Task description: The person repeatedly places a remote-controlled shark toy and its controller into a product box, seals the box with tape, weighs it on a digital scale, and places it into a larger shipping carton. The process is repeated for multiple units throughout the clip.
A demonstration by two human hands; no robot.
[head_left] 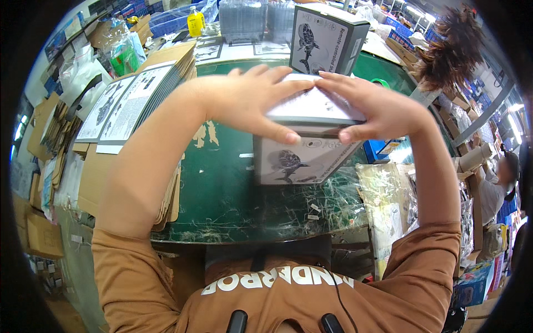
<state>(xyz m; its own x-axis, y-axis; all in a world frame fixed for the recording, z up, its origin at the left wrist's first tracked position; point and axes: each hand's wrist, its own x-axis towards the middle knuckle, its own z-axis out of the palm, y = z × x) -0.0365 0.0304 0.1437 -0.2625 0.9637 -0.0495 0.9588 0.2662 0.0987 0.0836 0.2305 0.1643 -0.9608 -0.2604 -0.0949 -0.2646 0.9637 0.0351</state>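
A worker's two bare hands arch over one grey-and-white box [294, 164] at the middle of a green table [222, 188]. The left hand [256, 104] and the right hand [373, 110] come in from opposite sides, their fingers spread and unclenched across the top, thumbs down at the near edge. From where I stand, that placing seems meant to keep the top flat and the box square, the load shared between both palms; motion blur leaves me unable to tell how firmly the fingertips press.

One matching box [322, 41] stands upright just behind, probably set there to leave the near side free for working. To the left rises one pile of flat printed cartons [119, 105], too many to count, presumably stacked within the left hand's reach. One yellow bottle [196, 23] stands at the far side, beside clear plastic packs [241, 22]. At least two white tags [314, 208] lie near the front edge. One other person [491, 197] shows at far right.
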